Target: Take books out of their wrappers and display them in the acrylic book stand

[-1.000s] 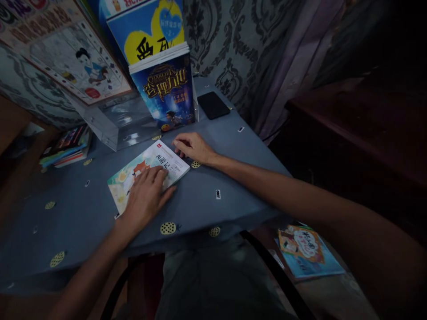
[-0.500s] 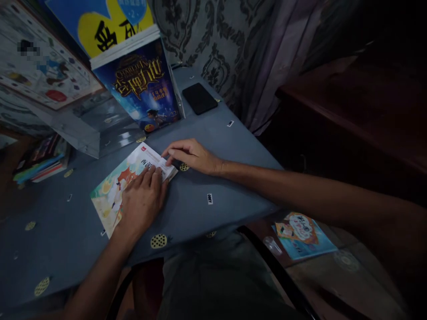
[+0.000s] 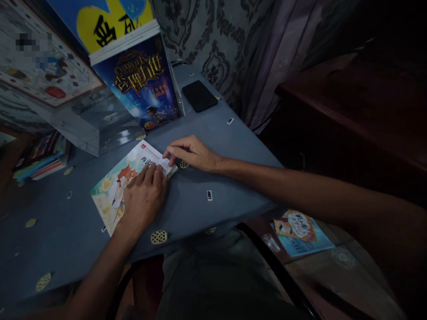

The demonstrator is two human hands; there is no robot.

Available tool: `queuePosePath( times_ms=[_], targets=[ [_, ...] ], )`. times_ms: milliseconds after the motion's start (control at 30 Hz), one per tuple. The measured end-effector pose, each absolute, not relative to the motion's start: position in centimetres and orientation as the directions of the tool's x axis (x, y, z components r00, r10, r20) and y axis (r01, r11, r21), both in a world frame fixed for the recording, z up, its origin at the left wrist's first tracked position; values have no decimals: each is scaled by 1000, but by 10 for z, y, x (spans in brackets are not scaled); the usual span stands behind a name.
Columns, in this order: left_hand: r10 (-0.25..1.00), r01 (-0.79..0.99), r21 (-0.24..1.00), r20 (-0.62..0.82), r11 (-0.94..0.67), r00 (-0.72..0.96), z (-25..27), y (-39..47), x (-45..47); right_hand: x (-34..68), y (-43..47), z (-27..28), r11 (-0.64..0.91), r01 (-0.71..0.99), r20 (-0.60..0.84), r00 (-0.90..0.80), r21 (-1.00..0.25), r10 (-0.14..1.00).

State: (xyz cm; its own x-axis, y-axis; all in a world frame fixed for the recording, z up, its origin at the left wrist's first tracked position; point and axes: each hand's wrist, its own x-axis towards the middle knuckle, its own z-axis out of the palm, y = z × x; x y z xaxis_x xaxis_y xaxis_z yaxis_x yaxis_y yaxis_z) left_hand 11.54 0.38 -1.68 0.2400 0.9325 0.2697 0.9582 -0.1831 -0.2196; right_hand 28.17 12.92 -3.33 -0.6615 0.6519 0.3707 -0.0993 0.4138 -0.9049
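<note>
A paperback book with a colourful illustrated cover lies closed at a slant on the blue-grey tablecloth. My left hand rests flat across the lower right of its cover, fingers stretched out and side by side. At the book's right edge, near the upper corner, my right hand has its fingers bent, thumb and forefinger close together against the edge. Part of the cover's title is hidden by my left fingers.
Behind the book, a dark blue book stands upright in a clear acrylic stand. A black phone lies to its right. Stacked books are at the far left. A blue picture book lies lower right, below the table edge.
The view has tilted slightly, so things sit a little higher. My right thumb and forefinger have drawn a bit closer together at the book's edge. My left hand stays on the cover.
</note>
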Motion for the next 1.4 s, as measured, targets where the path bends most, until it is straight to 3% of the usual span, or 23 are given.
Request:
queuePosePath(
  times_ms=[200, 500, 600, 900, 1167, 1267, 1400],
  targets=[
    [943, 971, -176, 262, -164, 207, -22, 2, 116, 283, 131, -38, 580, -22, 412, -725, -815, 552],
    [960, 967, -91, 134, -237, 248, -8, -38, 58, 289, 135, -41, 764, -103, 419, -878, -637, 232],
    [973, 981, -55, 133, -184, 189, -11, -65, 22, 289, 138, -45, 791, -90, 432, -871, -605, 232],
    [933, 939, 17, 122, -342, 338, -17, -101, 10, 252, 186, -61, 917, 39, 524, -811, -396, 261],
    [917, 938, 75, 252, -338, 310, -22, -87, 36, 214, 198, -58, 868, 164, 437, -811, -469, 390],
    [910, 943, 58, 288, -327, 298, -23, -82, 42, 218, 182, -55, 869, 254, 415, -798, -425, 436],
    [915, 948, 22, 268, -318, 300, -20, -79, 44, 232, 147, -53, 880, 208, 459, -788, -428, 410]
  ],
)
